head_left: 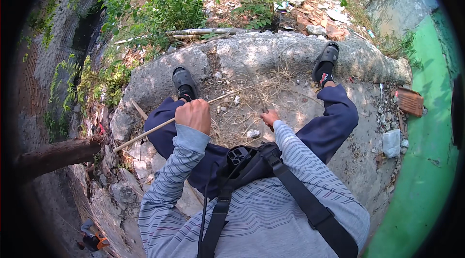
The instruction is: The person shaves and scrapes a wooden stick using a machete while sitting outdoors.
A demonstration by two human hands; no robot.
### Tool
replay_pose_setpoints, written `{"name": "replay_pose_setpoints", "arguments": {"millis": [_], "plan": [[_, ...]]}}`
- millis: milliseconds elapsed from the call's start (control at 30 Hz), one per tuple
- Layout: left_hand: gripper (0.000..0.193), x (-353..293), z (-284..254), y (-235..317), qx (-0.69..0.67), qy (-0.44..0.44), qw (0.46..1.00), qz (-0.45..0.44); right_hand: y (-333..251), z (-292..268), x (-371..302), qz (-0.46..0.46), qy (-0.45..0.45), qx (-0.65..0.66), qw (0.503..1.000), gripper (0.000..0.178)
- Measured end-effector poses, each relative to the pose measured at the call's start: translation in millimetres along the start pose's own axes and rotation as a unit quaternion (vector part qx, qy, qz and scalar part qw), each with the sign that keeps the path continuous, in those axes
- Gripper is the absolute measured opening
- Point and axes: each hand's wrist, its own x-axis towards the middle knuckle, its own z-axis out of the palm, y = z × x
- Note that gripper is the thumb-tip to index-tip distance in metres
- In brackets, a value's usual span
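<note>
My left hand is closed around a long, thin, pale wooden stick. It slants from the lower left up toward the middle, over my left thigh. My right hand grips a knife by its dark handle, the narrow blade pointing away from me. The stick's far end lies close to the blade; whether they touch I cannot tell. Under both, pale curled shavings are scattered on the concrete between my spread legs.
My dark clogs rest by a rough concrete ledge. Leafy plants and rubble lie beyond it. On the right are a broken brick, a whitish block and a green wall. A log juts in at left; another person is at lower left.
</note>
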Motion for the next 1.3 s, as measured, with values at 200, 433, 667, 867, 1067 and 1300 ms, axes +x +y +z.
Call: {"name": "replay_pose_setpoints", "arguments": {"millis": [200,433,667,867,1067,1300], "plan": [[0.009,-3.5,1.5,1.2,-0.005,0.035,0.999,0.02,1.3,-2.2,2.1,-0.036,0.135,-0.145,0.98,0.043],[0.01,-17.4,1.8,5.8,-0.01,-0.003,1.0,-0.009,-31.6,1.5,-21.4,-0.068,0.082,-0.07,0.992,0.038],[0.008,-35.2,2.9,7.2,-0.019,-0.038,0.999,-0.014,-74.8,34.9,-55.3,-0.19,-0.078,-0.008,0.979,0.043],[0.008,-30.2,-6.5,11.4,-0.019,-0.05,0.999,-0.003,-77.8,33.3,-68.3,-0.224,-0.06,0.004,0.973,0.057],[0.007,-27.0,-1.7,7.9,-0.017,-0.041,0.999,0.001,-72.7,7.8,-53.7,-0.105,-0.084,0.018,0.991,0.069],[0.008,-23.3,-1.3,4.9,-0.021,-0.027,0.999,0.003,-59.5,22.9,-44.6,-0.256,-0.032,-0.058,0.964,0.056]]}}
